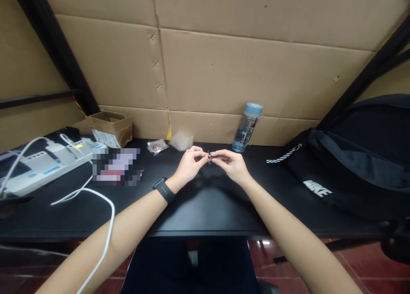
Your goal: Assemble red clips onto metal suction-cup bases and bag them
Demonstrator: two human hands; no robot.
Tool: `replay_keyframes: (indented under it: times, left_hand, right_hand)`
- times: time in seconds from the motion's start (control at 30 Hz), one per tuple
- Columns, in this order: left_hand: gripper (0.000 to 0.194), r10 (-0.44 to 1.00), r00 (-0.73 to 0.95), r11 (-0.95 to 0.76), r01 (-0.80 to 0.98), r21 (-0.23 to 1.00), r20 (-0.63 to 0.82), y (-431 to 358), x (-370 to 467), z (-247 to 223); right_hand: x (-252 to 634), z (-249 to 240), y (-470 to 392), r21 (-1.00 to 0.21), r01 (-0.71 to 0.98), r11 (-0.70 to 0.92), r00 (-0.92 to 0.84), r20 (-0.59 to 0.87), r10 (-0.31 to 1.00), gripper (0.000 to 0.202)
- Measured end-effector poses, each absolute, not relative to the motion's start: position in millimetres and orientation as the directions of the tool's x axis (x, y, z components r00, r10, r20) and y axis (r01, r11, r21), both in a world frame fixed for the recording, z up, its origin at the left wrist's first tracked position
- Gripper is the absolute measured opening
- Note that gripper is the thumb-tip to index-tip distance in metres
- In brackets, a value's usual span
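A glossy, clear plastic, blue-lidded cylindrical bottle [245, 131] stands beyond the right hand [233, 165]; a smooth, low-sheen black tabletop [206, 213] lies beneath.

Over the black table [205, 213], the left hand [188, 166] and the right hand [233, 166] pinch together one small dark object [209, 157], and a blue-capped water bottle [245, 131] stands left of a Nike backpack [352, 170].

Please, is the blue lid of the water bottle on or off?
On: the blue lid covers the top of the clear water bottle, standing on the black table.
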State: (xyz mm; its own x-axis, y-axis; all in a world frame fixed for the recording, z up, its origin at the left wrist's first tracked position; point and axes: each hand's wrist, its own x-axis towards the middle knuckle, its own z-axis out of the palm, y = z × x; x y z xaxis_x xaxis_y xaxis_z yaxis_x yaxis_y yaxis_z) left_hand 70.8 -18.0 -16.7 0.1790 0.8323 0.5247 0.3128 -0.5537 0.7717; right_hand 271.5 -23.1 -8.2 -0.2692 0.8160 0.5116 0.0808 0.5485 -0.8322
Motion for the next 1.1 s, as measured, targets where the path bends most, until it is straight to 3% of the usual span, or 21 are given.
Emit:
replay_keyframes:
  times: [0.2,0.4,0.63,0.77,0.9,1.1]
  left_hand:
    - [0.036,0.880,0.213,-0.453,0.110,0.885,0.424,-18.2,73.6,-19.7]
    - [0.033,0.891,0.234,-0.413,0.065,0.909,0.388,-20.4,74.9,-18.0]
    - [0.035,0.867,0.205,-0.486,0.147,0.861,0.454,-14.7,71.8,-18.7]
    - [0.035,0.788,0.292,-0.614,0.304,0.728,0.542,-21.5,70.3,-12.6]
    - [0.033,0.777,0.388,-0.628,0.525,0.574,0.495,-29.1,69.6,-10.6]
    - [0.029,0.821,0.393,-0.568,0.633,0.526,0.414,-25.7,71.4,-15.0]
  right_hand:
    - [274.1,-0.2,-24.6,-0.646,0.237,0.726,-0.260,0.678,0.688,0.010]
    - [271.0,6.4,-30.6,-0.569,0.350,0.744,-0.289,0.690,0.664,0.010]
    - [273.6,6.6,-28.9,-0.507,0.397,0.765,-0.386,0.664,0.640,0.010]
    - [276.6,5.4,-25.9,-0.487,0.406,0.773,-0.411,0.658,0.631,0.009]
    - [280.1,5.8,-24.1,-0.463,0.420,0.780,-0.423,0.660,0.620,0.008]
    - [285.3,2.4,-19.6,-0.381,0.482,0.789,-0.459,0.658,0.598,0.009]
